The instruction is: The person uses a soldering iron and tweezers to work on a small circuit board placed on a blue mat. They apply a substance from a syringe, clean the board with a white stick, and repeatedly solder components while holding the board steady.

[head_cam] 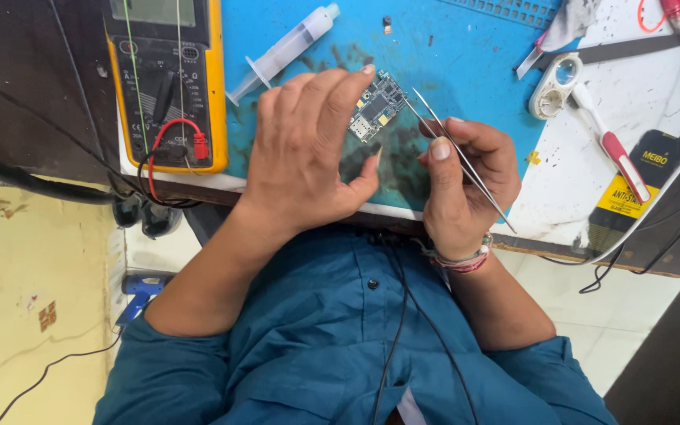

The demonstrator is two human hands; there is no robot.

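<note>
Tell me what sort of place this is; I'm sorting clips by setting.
Probably an electronics repair bench: a yellow multimeter sits on the blue work mat, and the hands hold a small circuit board and tweezers.

A dark wooden surface carries a blue mat; below lies a pale yellowish floor.

In my right hand the tweezers are thin polished metal; at my left hand's fingertips the circuit board glints with metal parts, over a matt, smudged blue mat
</note>
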